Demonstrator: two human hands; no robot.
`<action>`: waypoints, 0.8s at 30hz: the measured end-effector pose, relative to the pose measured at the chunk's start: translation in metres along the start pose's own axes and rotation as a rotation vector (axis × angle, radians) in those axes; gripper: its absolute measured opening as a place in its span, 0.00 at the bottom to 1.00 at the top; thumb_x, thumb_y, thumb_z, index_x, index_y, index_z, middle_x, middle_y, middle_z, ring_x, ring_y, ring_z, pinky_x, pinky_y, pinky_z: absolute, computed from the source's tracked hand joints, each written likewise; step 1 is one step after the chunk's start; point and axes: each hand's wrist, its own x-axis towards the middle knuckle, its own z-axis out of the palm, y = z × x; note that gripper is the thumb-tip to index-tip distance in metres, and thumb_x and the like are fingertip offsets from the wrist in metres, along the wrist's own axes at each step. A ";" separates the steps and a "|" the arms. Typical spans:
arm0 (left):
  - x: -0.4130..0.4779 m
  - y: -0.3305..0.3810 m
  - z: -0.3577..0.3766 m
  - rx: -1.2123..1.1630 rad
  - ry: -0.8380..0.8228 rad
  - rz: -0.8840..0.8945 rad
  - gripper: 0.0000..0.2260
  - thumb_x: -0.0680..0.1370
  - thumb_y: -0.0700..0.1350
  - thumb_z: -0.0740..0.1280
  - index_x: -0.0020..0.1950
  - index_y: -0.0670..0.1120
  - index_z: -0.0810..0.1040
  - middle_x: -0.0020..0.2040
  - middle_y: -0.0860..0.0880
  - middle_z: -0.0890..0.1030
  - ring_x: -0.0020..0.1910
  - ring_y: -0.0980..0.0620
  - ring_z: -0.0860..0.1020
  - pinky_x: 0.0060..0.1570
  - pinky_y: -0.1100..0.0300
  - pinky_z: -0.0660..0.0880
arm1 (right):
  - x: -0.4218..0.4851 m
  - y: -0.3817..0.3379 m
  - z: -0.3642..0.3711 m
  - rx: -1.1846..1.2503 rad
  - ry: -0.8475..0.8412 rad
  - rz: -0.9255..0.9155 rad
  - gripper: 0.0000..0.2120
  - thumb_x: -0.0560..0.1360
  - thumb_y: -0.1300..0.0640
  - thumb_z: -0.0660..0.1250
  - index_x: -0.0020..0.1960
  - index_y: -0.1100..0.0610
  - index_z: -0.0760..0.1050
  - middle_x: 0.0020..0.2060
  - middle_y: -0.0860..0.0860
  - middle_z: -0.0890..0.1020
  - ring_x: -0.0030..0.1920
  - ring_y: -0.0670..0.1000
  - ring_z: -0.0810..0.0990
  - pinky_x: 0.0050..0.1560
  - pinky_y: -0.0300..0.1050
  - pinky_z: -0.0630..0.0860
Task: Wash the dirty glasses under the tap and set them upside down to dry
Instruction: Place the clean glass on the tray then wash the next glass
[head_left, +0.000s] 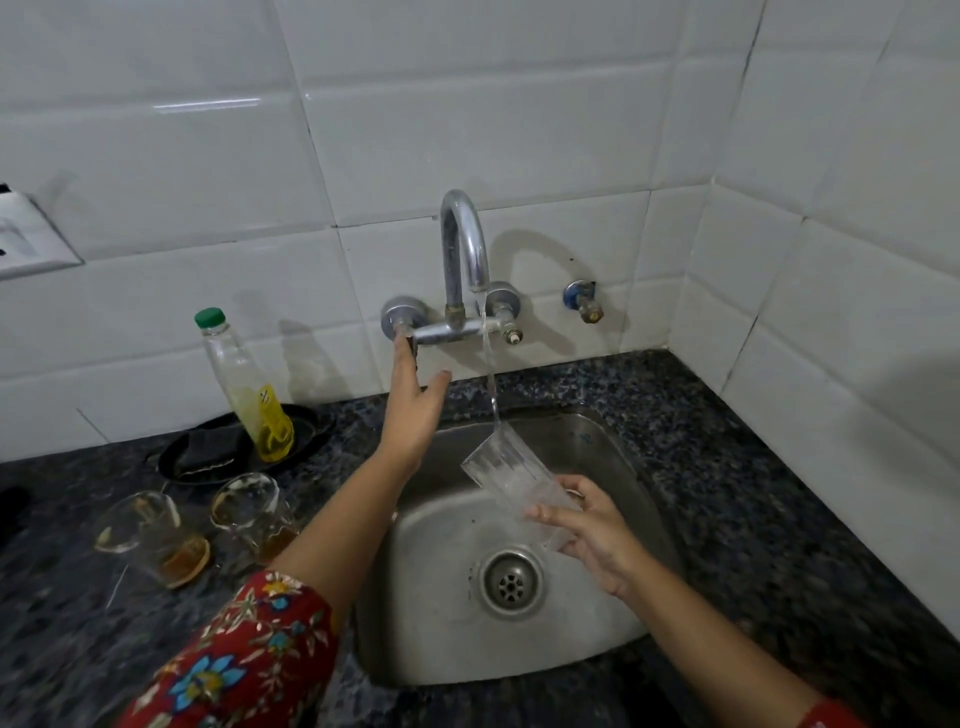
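Observation:
Water runs from the chrome tap (464, 244) into a clear ribbed glass (506, 467) tilted over the steel sink (452, 639). My right hand (589, 530) grips that glass near its base. My left hand (415, 400) reaches up, fingertips touching the tap's left handle (402, 319), thumb spread apart. Two dirty glasses stand on the dark counter left of the sink, one at the far left (150, 535) and one nearer the sink (254, 512), both with brown liquid at the bottom.
A plastic bottle (244, 387) with a green cap and yellow liquid leans on a black tray (208, 462) holding a scrub pad. A small valve (584, 301) sticks out of the white tiled wall. A wall socket (26, 234) sits at far left.

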 end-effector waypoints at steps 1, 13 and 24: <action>-0.007 -0.005 0.000 -0.001 0.004 -0.014 0.31 0.82 0.47 0.61 0.80 0.51 0.50 0.80 0.53 0.54 0.78 0.51 0.56 0.76 0.50 0.55 | -0.002 0.000 0.000 0.015 0.023 -0.010 0.31 0.54 0.60 0.79 0.56 0.56 0.74 0.54 0.57 0.82 0.47 0.54 0.84 0.42 0.48 0.79; -0.138 -0.069 -0.005 0.012 -0.167 -0.203 0.16 0.81 0.42 0.64 0.68 0.46 0.72 0.64 0.51 0.75 0.67 0.51 0.72 0.63 0.59 0.68 | -0.033 -0.024 0.008 -0.228 0.243 -0.333 0.35 0.54 0.67 0.82 0.55 0.54 0.70 0.51 0.50 0.78 0.53 0.50 0.77 0.53 0.46 0.77; -0.184 -0.065 -0.016 0.152 -0.156 -0.229 0.09 0.80 0.43 0.66 0.59 0.48 0.77 0.57 0.53 0.80 0.60 0.52 0.77 0.62 0.52 0.74 | -0.067 -0.038 0.032 -0.696 0.152 -0.569 0.34 0.56 0.57 0.83 0.56 0.50 0.70 0.49 0.42 0.78 0.48 0.42 0.77 0.46 0.37 0.75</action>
